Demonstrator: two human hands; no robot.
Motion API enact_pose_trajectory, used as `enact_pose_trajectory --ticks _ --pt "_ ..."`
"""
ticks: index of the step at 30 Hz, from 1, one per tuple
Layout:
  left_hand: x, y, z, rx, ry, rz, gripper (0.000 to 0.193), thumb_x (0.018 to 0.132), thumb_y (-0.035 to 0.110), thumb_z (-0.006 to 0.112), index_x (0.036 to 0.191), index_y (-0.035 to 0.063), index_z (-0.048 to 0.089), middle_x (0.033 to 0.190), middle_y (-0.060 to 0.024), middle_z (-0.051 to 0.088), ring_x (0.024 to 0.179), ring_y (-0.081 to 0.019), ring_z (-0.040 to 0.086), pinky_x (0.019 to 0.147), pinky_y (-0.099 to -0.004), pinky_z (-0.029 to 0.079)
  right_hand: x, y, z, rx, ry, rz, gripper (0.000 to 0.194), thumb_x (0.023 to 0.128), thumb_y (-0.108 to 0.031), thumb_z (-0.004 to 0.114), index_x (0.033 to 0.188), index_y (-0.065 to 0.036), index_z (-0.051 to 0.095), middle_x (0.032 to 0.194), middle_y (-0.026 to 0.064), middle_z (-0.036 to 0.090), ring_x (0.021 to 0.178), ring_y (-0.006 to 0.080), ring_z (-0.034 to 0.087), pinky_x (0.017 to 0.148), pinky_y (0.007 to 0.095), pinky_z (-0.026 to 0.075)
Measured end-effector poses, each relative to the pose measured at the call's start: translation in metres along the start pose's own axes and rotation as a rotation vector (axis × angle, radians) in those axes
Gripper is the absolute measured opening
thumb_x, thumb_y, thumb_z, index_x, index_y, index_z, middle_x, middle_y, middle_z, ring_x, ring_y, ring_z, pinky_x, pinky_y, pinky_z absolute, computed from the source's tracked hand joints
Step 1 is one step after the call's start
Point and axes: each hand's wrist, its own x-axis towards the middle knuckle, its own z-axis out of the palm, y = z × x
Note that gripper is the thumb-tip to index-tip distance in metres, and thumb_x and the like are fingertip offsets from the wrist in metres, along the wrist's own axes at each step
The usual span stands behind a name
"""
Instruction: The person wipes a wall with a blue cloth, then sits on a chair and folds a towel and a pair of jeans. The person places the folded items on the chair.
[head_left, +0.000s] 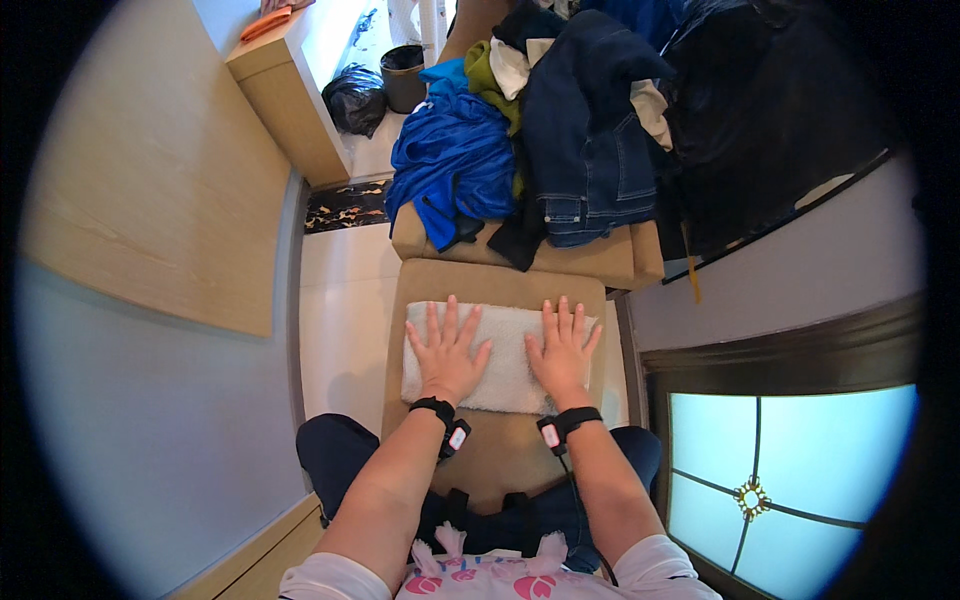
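A folded white terry towel (506, 360) lies flat on a tan upholstered seat (495, 450) in front of me. My left hand (448, 358) rests palm down on the towel's left part, fingers spread. On its right part my right hand (560, 352) lies palm down too, fingers apart, some fingertips at or past the far edge. Neither hand grips anything. Each wrist wears a black strap with a small device.
Beyond the seat, a tan cushioned surface (585, 262) bears piled clothes: blue fabric (457, 150) and dark jeans (585, 142). A black garbage bag (355, 99) and a bin (404, 81) stand at the far left. Walls flank both sides; a framed glass panel (712, 450) is right.
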Motion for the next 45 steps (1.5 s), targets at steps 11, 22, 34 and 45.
enact_pose_trajectory --ticks 11,22,34,45 --pt "-0.002 -0.003 0.004 0.037 0.0 0.013 0.064 0.096 0.049 0.055 0.155 0.0322 0.039 0.168 -0.0074 0.019 0.155 -0.0363 0.007 0.116 -0.0711 0.0 -0.016 -0.042 0.02 0.154 -0.039 -0.183 0.058 0.099 -0.041 0.053 0.153 -0.021 0.043 0.162 0.0078 0.034 0.151 0.0325 0.026 0.121 0.0567 0.013" --pt "-0.002 -0.003 0.005 0.026 -0.026 0.012 0.065 0.097 0.052 0.052 0.156 0.0309 0.037 0.168 -0.0078 0.015 0.155 -0.0368 0.003 0.117 -0.0696 -0.003 -0.011 0.023 0.01 0.087 0.006 -0.053 0.065 0.098 -0.042 0.056 0.155 -0.017 0.037 0.164 0.0114 0.029 0.153 0.0339 0.019 0.123 0.054 0.01" --pt "-0.013 -0.012 -0.007 -0.022 -0.068 0.045 0.062 0.1 0.045 0.05 0.157 0.0261 0.036 0.169 -0.0133 0.013 0.155 -0.0388 0.007 0.121 -0.0609 -0.002 -0.027 -0.017 0.016 0.017 0.087 0.0 0.063 0.1 -0.042 0.052 0.156 -0.02 0.037 0.165 0.0098 0.027 0.152 0.0338 0.021 0.121 0.0619 0.01" --pt "-0.033 -0.012 -0.007 0.063 -0.12 -0.146 0.064 0.097 0.05 0.051 0.157 0.0343 0.034 0.17 -0.0025 0.011 0.156 -0.0343 0.004 0.11 -0.0789 0.008 -0.06 -0.047 0.018 0.122 0.011 -0.102 0.063 0.097 -0.044 0.055 0.155 -0.022 0.04 0.162 0.0084 0.033 0.151 0.034 0.024 0.12 0.0603 0.014"
